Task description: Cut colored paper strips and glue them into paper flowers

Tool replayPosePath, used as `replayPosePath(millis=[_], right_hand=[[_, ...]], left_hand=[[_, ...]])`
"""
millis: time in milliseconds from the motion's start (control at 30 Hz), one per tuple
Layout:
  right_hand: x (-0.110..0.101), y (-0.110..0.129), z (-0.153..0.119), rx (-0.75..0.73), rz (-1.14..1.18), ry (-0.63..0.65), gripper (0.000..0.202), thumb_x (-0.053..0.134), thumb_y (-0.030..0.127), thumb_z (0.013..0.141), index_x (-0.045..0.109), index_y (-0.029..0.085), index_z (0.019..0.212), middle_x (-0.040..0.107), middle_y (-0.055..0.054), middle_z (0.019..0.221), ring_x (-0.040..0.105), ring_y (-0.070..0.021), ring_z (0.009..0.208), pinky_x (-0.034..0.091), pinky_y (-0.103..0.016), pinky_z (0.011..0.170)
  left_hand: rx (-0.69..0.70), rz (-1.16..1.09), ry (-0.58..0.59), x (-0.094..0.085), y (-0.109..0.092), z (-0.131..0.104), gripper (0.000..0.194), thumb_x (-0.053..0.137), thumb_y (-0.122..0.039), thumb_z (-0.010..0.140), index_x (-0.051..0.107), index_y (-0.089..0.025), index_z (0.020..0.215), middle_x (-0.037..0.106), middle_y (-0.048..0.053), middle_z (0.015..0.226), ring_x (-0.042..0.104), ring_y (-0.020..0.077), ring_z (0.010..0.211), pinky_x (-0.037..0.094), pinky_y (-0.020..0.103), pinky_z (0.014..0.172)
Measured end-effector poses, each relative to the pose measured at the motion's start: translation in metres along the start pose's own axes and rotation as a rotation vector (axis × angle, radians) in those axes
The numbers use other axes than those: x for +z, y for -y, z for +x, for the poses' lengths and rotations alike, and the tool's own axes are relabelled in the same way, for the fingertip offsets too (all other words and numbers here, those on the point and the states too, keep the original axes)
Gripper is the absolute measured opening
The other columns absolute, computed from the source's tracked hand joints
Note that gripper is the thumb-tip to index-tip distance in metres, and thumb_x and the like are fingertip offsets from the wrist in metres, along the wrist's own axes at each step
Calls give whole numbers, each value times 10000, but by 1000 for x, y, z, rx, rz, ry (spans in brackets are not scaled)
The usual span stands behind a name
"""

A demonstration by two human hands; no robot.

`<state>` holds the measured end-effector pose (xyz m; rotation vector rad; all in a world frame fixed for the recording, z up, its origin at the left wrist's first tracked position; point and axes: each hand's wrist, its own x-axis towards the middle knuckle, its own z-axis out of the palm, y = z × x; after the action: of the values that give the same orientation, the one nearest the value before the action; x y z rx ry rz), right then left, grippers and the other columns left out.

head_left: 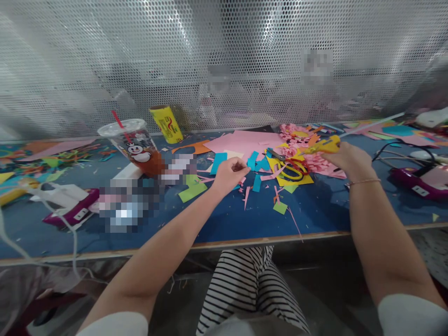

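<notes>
My left hand is pinched, thumb against index finger, just above the table among blue paper pieces. Whatever lies between its fingertips is too small to make out. In my right hand is a yellow glue gun, its nozzle pointing left and a long whitish stick running out behind it. Scissors with yellow handles lie between the hands on a sheet of yellow paper, beside red handles. Crinkled pink paper is heaped behind them, partly hidden by the glue gun.
A lidded drink cup with a red straw and a yellow can stand at the left. Purple power strips with cables lie on both sides. Paper scraps cover the blue table; a perforated metal screen rises behind.
</notes>
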<state>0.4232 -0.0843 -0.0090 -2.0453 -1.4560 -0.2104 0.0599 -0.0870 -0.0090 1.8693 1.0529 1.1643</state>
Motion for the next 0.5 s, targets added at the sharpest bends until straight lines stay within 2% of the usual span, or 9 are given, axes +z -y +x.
replayPosePath(millis=[67,167,300,400,500], right_hand=[[-1,17,-5,49,-18,-38,577,597,577,645,556,126,1002,611,-209,897,580,-330,844,388,-406,656],[3,56,-23,-83,125,-143,535,537,525,714,479,156,1097,603,-152,987,576,-294,885,416,-378,694],[16,97,-53,-251,98,-101,411,502,488,744,505,148,975,589,-141,881,559,-292,850,417,-389,718],[22,106,-64,-331,48,-75,388,481,479,758,509,135,938,575,-153,870,545,-305,856,414,-394,712],[23,104,-65,-363,5,-78,373,460,452,777,509,123,946,569,-162,874,537,-307,848,410,-393,695]], left_hand=[[-2,-16,6,0,1,0,183,650,-310,648,546,-161,633,556,1,602,505,102,553,406,234,534],[12,-20,27,2,3,-1,186,647,-322,653,553,-162,650,558,0,622,507,100,560,412,235,543],[36,7,47,3,5,-1,181,638,-327,665,556,-165,661,562,-4,626,508,98,567,412,230,545],[42,8,61,4,5,-2,184,640,-329,668,559,-163,658,576,4,637,521,103,580,419,234,555],[49,-1,69,4,4,-3,178,638,-323,675,563,-162,659,584,12,650,533,108,597,428,238,570]])
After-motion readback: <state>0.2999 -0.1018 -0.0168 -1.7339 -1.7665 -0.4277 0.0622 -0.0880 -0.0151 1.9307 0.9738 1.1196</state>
